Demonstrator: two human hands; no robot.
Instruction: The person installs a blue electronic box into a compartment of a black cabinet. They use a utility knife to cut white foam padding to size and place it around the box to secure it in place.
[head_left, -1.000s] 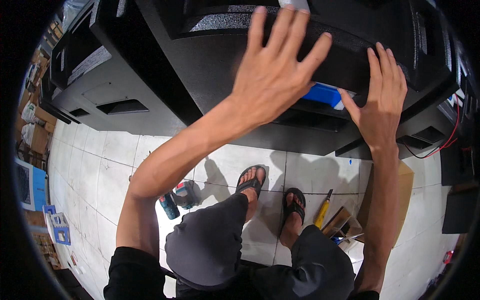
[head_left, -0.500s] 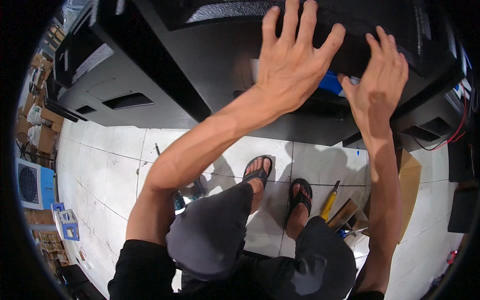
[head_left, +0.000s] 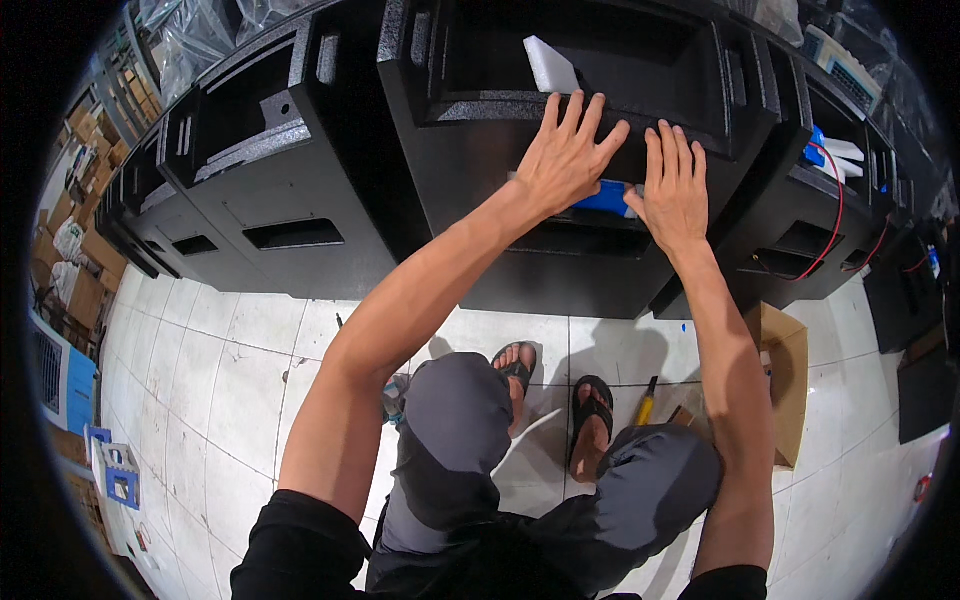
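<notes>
In front of me stands a tall black textured cabinet (head_left: 455, 165) with a recessed upper section. My left hand (head_left: 565, 160) lies on its front panel, fingers spread and the tips at the recess's lower lip. Just to the right, my right hand (head_left: 676, 195) rests with fingers stretched upward and thumb out to the left. Between the hands, a blue block (head_left: 604, 197) with pale ends sits in the panel; its kind is unclear and the left hand partly covers it. A white foam piece (head_left: 551, 66) leans inside the recess.
Similar black cabinets (head_left: 270, 190) stand to the left and right, one with a red wire (head_left: 836, 200) hanging from it. On the tiled floor are an open cardboard box (head_left: 790, 385), a yellow-handled tool (head_left: 645, 405) by my foot, and a blue-and-white stool (head_left: 122, 475) at far left.
The view has shifted, bringing the recess and the white foam piece into sight. Both hands stay against the front panel with fingers extended, now closer together in the picture.
</notes>
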